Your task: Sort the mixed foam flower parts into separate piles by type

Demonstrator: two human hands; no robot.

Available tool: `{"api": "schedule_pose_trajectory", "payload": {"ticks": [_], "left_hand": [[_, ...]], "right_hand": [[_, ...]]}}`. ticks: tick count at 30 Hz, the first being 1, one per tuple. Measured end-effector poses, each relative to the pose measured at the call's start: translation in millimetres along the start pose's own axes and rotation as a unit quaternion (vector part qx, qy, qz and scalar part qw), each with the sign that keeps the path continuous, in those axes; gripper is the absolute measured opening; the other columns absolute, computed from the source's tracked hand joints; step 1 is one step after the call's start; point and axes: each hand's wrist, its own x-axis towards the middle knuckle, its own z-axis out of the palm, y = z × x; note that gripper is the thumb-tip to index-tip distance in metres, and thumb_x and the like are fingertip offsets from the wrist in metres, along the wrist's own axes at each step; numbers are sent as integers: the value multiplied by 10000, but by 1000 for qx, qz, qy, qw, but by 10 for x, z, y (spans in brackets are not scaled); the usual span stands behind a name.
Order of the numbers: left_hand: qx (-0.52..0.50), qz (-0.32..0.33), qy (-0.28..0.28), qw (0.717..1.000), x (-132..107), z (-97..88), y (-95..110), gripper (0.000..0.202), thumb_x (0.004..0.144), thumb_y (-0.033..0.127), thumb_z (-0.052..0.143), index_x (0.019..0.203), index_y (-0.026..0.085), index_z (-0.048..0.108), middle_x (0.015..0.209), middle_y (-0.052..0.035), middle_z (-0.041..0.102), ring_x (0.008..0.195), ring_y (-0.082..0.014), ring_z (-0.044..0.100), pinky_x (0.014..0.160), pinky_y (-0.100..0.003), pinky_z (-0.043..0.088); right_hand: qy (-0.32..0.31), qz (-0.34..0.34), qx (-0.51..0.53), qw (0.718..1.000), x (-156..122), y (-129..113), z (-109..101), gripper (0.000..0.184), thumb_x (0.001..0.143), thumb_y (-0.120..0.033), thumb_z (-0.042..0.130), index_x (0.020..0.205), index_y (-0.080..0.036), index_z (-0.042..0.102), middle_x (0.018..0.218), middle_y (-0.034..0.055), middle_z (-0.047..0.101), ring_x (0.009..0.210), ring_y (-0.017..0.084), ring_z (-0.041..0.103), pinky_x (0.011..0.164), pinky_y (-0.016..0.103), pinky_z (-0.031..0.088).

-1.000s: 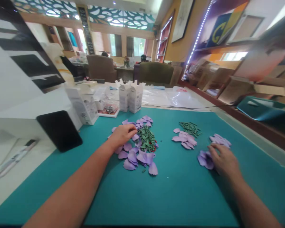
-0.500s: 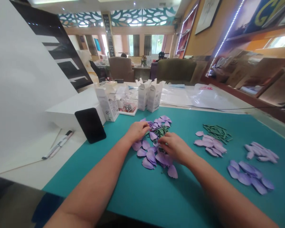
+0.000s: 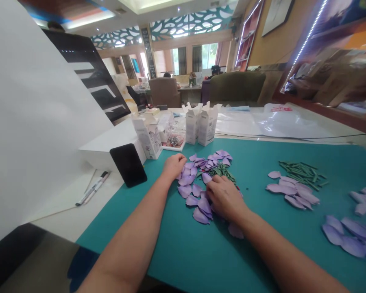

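A heap of purple paper petals (image 3: 191,189) mixed with green pieces (image 3: 221,171) lies on the teal mat (image 3: 201,252). My left hand (image 3: 173,166) rests at the heap's left edge, fingers curled down onto the petals. Over the middle of the heap my right hand (image 3: 225,198) lies knuckles up, its fingertips pressed into the petals; what they hold is hidden. To the right lie a smaller group of purple petals (image 3: 293,192), a bunch of green stems (image 3: 301,171), and more purple petals (image 3: 350,237) at the far right.
Small white cartons (image 3: 203,124) and another white carton (image 3: 148,136) stand at the mat's far edge. A black phone (image 3: 128,165) leans on a white box (image 3: 106,144). Two pens (image 3: 93,188) lie on the left. A large white board (image 3: 24,122) rises at left.
My right hand left the far-right petals and came to the middle heap, then pressed in. The view has swung left, so the sorted groups sit further right. My left hand stays at the heap.
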Motion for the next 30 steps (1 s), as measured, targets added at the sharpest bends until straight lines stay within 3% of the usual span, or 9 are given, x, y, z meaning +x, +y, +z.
{"api": "schedule_pose_trajectory", "payload": {"ticks": [3, 6, 9, 12, 15, 20, 25, 30], "left_hand": [[23, 5, -11, 1000, -6, 34, -1, 246, 868, 273, 476, 917, 181, 699, 927, -51, 716, 848, -182, 624, 732, -273, 440], [58, 17, -21, 998, -28, 110, 51, 226, 853, 289, 516, 930, 203, 711, 978, -51, 694, 903, -190, 610, 773, -278, 436], [100, 27, -22, 994, -56, 193, 114, 241, 854, 356, 532, 951, 230, 713, 997, -65, 658, 940, -218, 587, 797, -309, 429], [135, 33, -25, 990, -81, 248, 154, 261, 843, 408, 544, 963, 238, 701, 1002, -75, 632, 971, -246, 566, 814, -342, 422], [157, 31, -31, 987, -96, 271, 173, 260, 831, 409, 548, 943, 222, 689, 1003, -86, 618, 982, -264, 554, 823, -368, 417], [161, 23, -36, 986, -86, 282, 191, 196, 820, 349, 554, 867, 211, 684, 980, -80, 614, 969, -254, 554, 812, -354, 416], [134, 17, -19, 991, -55, 267, 181, 175, 819, 302, 544, 816, 204, 689, 942, -70, 623, 926, -232, 565, 762, -320, 417], [89, 16, 16, 996, -50, 208, 217, 162, 813, 281, 555, 769, 189, 680, 891, -54, 625, 876, -196, 569, 738, -291, 415]], "right_hand": [[73, 23, 67, 995, -5, 75, -25, 160, 865, -193, 470, 788, -192, 610, 862, 83, 616, 817, 213, 504, 723, 317, 340], [130, 89, 174, 972, -9, 157, -58, 110, 828, -230, 479, 776, -209, 573, 771, 40, 620, 741, 193, 520, 678, 300, 347], [158, 161, 306, 925, -1, 231, -71, 90, 790, -273, 491, 800, -220, 564, 718, 4, 617, 665, 167, 531, 629, 281, 364], [181, 171, 425, 870, 27, 286, -73, 184, 766, -320, 509, 886, -212, 597, 754, 8, 626, 676, 161, 540, 628, 276, 395], [180, 192, 514, 816, 56, 303, -99, 279, 729, -358, 528, 938, -198, 621, 713, -4, 594, 618, 146, 507, 576, 269, 398], [150, 254, 604, 741, 76, 267, -184, 203, 658, -380, 604, 761, -207, 578, 530, -55, 503, 486, 113, 458, 460, 233, 344], [141, 292, 675, 663, 89, 234, -207, 214, 608, -310, 653, 745, -197, 534, 688, -4, 652, 538, 118, 576, 451, 206, 411], [124, 305, 725, 605, 90, 229, -173, 288, 627, -198, 654, 901, -199, 566, 711, -9, 661, 544, 113, 612, 484, 208, 491]]}}
